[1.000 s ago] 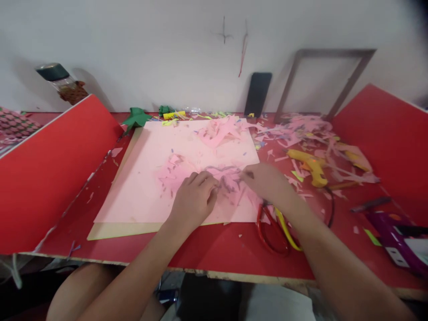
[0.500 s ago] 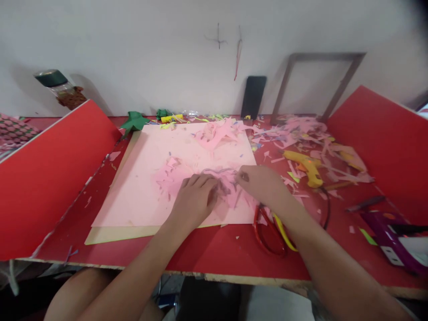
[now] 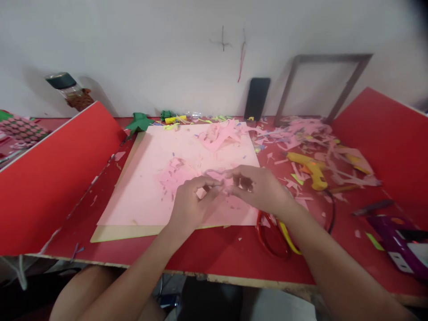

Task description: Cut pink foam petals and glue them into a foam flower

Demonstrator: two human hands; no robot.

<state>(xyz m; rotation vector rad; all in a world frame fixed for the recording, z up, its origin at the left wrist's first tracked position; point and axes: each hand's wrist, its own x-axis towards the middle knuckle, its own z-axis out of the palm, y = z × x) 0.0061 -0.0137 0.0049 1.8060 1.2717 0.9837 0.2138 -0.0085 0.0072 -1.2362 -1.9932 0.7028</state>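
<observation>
My left hand (image 3: pixel 192 198) and my right hand (image 3: pixel 262 189) meet over a large pale pink sheet (image 3: pixel 133 191). Their thumbs and fingertips are pinched close together on a small piece of pink paper (image 3: pixel 226 183), partly hidden by the fingers and blurred. Behind the fingertips, a dark curved line (image 3: pixel 214 171) edges the pink paper. To the left lies a heap of pink paper cuttings (image 3: pixel 175 174). Scissors with a red and a yellow handle (image 3: pixel 272 238) lie below my right wrist, their blades hidden.
A yellow glue gun (image 3: pixel 310 169) and many pink scraps (image 3: pixel 304 131) lie on the right. Red boards stand at the left (image 3: pixel 63 174) and right (image 3: pixel 384 147). A dark phone (image 3: pixel 257 99) leans on the wall. A purple power strip (image 3: pixel 399 247) sits at the right edge.
My hands have risen from lying over the pink paper, and their fingertips have come together in a pinch. The view has shifted slightly.
</observation>
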